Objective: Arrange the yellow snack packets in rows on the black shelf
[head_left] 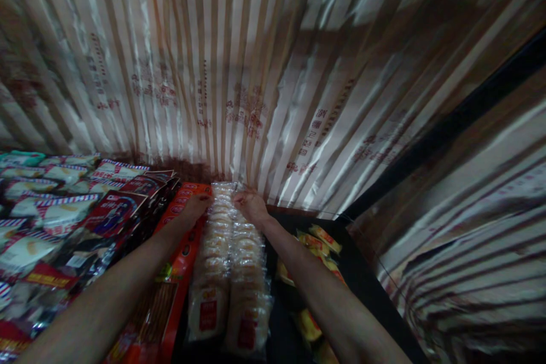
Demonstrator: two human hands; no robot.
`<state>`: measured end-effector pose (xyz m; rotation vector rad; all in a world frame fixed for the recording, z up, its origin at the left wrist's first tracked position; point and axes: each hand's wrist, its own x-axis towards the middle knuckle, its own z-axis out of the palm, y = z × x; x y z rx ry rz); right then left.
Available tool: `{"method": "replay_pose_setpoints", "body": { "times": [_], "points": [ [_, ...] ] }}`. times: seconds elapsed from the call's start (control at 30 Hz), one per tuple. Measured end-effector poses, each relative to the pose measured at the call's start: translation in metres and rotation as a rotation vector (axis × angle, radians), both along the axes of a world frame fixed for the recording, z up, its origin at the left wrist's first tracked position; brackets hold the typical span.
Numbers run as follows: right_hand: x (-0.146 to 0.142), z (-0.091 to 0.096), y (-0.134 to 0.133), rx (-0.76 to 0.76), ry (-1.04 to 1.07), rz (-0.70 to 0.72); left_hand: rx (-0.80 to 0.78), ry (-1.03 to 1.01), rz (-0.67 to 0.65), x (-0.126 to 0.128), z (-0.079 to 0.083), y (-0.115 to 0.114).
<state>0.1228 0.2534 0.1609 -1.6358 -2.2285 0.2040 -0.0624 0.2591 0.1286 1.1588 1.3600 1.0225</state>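
Note:
Two long rows of clear-wrapped round flat cakes (pixel 208 307) lie in front of me, overlapping, with red labels on the nearest ones. My left hand (pixel 199 203) is at the far end of the left row, its fingers closed on the edge of a wrapped cake. At the far end of the right row, my right hand (pixel 251 205) pinches the plastic of another wrapped cake (pixel 226 189). The dim light and blur hide exact fingertip contact. Beside the left row lie orange-red packages (pixel 183 247) with brown sticks showing through, partly under my left forearm.
Many white and dark red snack bags (pixel 68 210) are piled at the left. Small yellow packets (pixel 326 239) lie on the black tabletop (pixel 362 273) at the right. A striped, printed plastic curtain (pixel 239 68) hangs behind, and a dark pole (pixel 443 119) slants across the right.

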Motion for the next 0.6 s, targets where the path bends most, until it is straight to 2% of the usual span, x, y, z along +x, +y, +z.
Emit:
{"method": "replay_pose_setpoints", "body": {
  "times": [0.27, 0.5, 0.6],
  "points": [
    [-0.008, -0.006, 0.001, 0.034, -0.031, -0.087, -0.018, 0.144, 0.080, -0.005, 0.013, -0.007],
    [-0.011, -0.009, 0.000, 0.033, -0.028, -0.135, -0.054, 0.048, -0.155, -0.009, 0.012, -0.017],
    [-0.011, -0.008, -0.001, 0.034, -0.012, -0.146, -0.021, 0.070, -0.176, -0.007, 0.011, -0.017]
  ]
}}
